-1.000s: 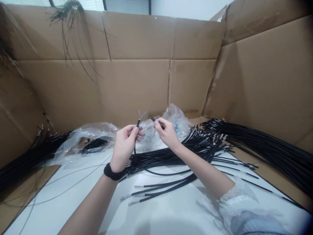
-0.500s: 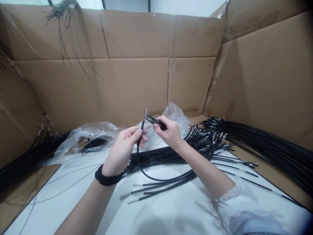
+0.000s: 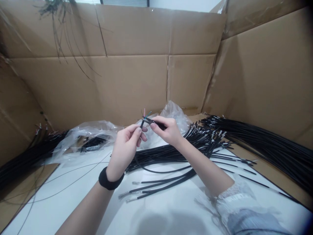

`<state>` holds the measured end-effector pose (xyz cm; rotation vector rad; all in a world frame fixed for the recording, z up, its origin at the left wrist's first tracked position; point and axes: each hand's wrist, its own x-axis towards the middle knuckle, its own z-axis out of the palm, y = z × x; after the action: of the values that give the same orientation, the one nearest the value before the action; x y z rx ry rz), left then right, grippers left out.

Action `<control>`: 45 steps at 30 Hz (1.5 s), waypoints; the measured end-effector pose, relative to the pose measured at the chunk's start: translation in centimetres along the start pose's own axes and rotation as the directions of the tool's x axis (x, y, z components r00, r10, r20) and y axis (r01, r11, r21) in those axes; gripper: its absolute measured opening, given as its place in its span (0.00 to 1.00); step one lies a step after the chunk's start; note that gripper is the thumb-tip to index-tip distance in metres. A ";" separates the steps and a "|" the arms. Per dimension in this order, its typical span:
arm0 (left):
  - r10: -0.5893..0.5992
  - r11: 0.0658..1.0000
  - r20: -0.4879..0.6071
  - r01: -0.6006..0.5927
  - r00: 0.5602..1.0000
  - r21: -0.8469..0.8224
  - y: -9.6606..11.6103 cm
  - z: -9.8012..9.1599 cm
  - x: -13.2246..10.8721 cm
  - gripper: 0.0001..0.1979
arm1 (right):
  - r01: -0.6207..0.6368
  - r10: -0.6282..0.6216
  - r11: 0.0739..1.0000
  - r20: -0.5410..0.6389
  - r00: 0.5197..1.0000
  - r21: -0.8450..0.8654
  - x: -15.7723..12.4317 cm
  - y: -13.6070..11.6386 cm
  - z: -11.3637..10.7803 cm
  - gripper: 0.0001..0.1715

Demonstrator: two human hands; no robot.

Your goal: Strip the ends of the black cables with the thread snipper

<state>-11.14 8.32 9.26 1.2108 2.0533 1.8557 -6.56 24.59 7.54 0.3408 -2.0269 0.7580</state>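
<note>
Between thumb and fingers, my left hand (image 3: 130, 137) pinches a black cable (image 3: 142, 124) close to its stripped end. Thin coloured wires (image 3: 144, 113), among them a pinkish and a blue one, fan out from that end. My right hand (image 3: 167, 129) is closed round a small black tool with narrow pointed jaws, which looks like tweezers or fine pliers (image 3: 149, 121). Its tip lies at the base of the wires, just above my left fingertips. Whether the jaws grip a wire is too small to tell. The cable loops down behind my left hand toward the bundle.
A bundle of black cables (image 3: 161, 156) lies across the white table (image 3: 102, 209), with several stripped ends at the front. More cables (image 3: 256, 143) are heaped at right and at left (image 3: 31, 153). Plastic bags (image 3: 73, 140) lie behind; cardboard walls (image 3: 132, 88) enclose the space.
The tool tip has moved slightly left, in to the base of the wires, and the wires are spread wider. My left hand has turned a little, and the cable loop hangs differently.
</note>
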 end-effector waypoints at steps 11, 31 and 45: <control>0.450 0.793 -0.270 -0.243 0.851 0.559 -1.1 1.3 -0.7 0.11 | 0.059 -0.055 0.998 -0.118 0.991 0.031 -0.1 -0.2 0.2 0.12; 0.015 1.000 -0.076 -0.013 0.997 0.028 0.1 -1.0 0.6 0.10 | -0.122 0.126 0.989 -0.035 0.991 0.088 -0.2 -1.4 1.0 0.16; 0.681 0.573 -0.226 -0.315 0.696 0.756 -3.3 0.0 0.4 0.09 | -0.214 0.219 0.962 -0.010 0.976 0.171 -0.3 -1.8 1.5 0.17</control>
<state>-12.91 8.79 6.51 1.8295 3.1461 1.8109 -6.47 22.23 7.41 0.2044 -1.9984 1.0691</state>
